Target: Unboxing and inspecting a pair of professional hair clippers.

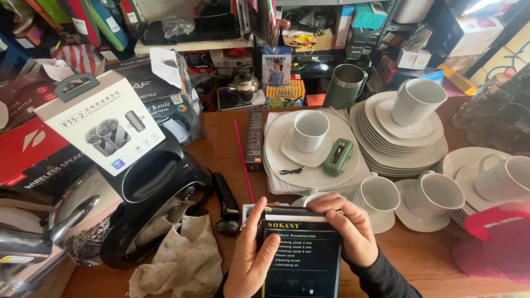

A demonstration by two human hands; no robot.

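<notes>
- At the near edge of the wooden table (pixel 221 149), we hold one black box (pixel 302 255) with both hands: our left hand (pixel 251 259) curls round its left edge, our right hand (pixel 345 229) closes over its top right corner.
- Its long axis runs away from us, printed face up.
- Behind it we count five white cups (pixel 310 130); each looks empty.
- One cup stands on a square plate with a green case (pixel 338 157), another on one tall plate stack (pixel 400 143).
- Left lie a crumpled rag (pixel 185 254) and one pink straw (pixel 243 160).
</notes>
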